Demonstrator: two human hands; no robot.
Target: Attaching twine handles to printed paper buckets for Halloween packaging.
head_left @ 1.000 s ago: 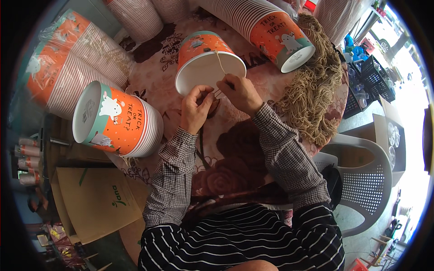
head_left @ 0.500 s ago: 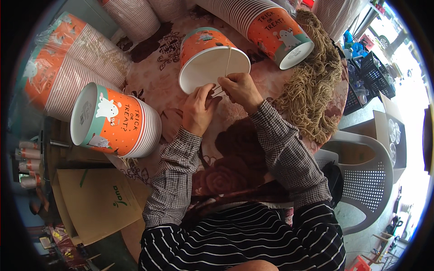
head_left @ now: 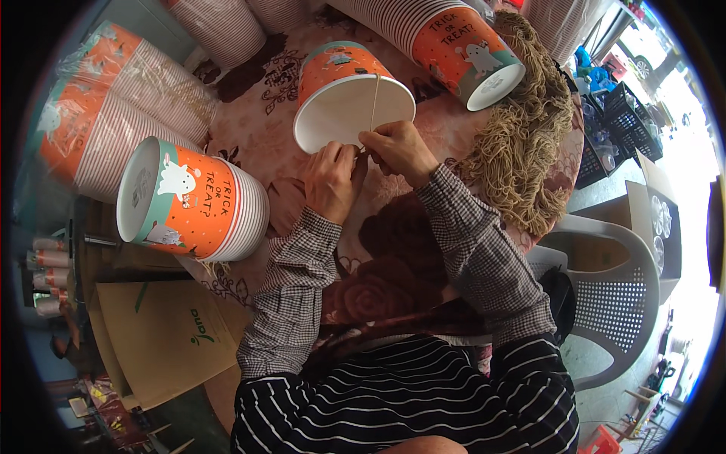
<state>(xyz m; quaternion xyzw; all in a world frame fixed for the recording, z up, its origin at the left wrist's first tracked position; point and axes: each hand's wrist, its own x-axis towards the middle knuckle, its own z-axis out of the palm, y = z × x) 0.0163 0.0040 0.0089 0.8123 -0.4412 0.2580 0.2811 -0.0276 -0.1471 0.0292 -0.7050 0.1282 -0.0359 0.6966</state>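
Observation:
An orange paper bucket [head_left: 344, 102] lies tipped on its side before me, its white open mouth facing my hands. A beige cord [head_left: 375, 98] runs down from its rim to my fingers. My right hand [head_left: 399, 151] pinches the cord just below the bucket's mouth. Close against it, my left hand [head_left: 333, 178] is closed on the cord's lower part, fingertips together; the exact grip is partly hidden. Left of my left arm, a stack of nested orange buckets [head_left: 197, 200] lies on its side. A thick bundle of beige cords [head_left: 522, 144] lies to the right.
Another long stack of nested buckets [head_left: 469, 53] lies at the back right. Plastic-wrapped bucket stacks [head_left: 113, 129] stand at the left. A flowered cloth [head_left: 370, 295] covers the table. A cardboard box [head_left: 166, 333] is at lower left, a grey plastic chair [head_left: 612, 303] at right.
My hands have drawn closer together at the cord, and the cord hangs straighter. The bucket has shifted slightly left and away from me.

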